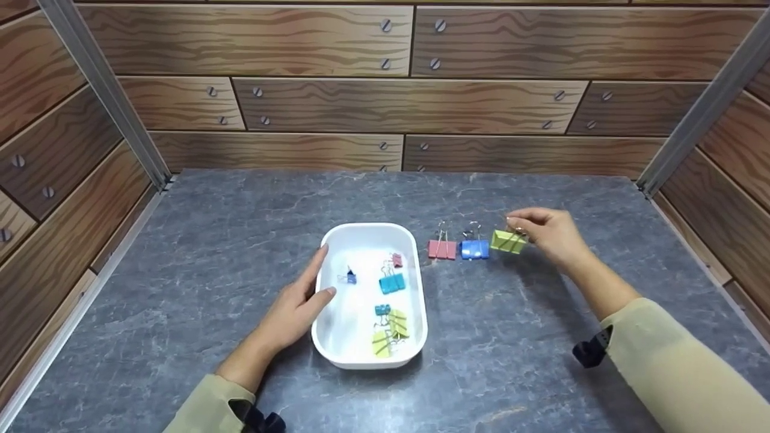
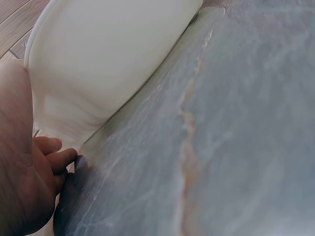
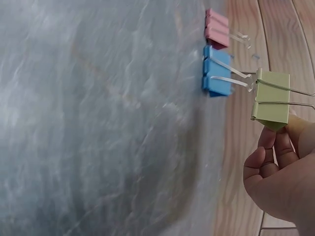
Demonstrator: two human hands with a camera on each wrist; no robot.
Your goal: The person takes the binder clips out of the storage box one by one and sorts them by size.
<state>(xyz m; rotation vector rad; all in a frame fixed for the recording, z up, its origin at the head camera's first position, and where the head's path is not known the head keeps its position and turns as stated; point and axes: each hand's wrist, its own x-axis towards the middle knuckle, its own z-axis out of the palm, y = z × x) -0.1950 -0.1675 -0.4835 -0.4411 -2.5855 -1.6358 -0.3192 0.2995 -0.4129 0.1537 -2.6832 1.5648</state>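
Observation:
My right hand [image 1: 544,231] pinches the wire handles of a green binder clip [image 1: 508,242] and holds it just above the table, right of a blue clip [image 1: 474,248] and a pink clip [image 1: 442,249] that stand in a row. The right wrist view shows the green clip [image 3: 271,98] hanging clear of the blue clip [image 3: 217,72] and pink clip [image 3: 217,29]. My left hand [image 1: 298,304] rests with straight fingers against the left wall of a white tray [image 1: 337,343], seen close in the left wrist view as the tray [image 2: 113,54]. Several small clips lie inside.
In the tray lie a teal clip [image 1: 392,282], a small blue clip [image 1: 349,277], a small red clip [image 1: 397,260] and yellow-green clips [image 1: 390,334]. Wood-patterned walls [image 1: 385,90] enclose the grey stone tabletop [image 1: 210,228] on three sides.

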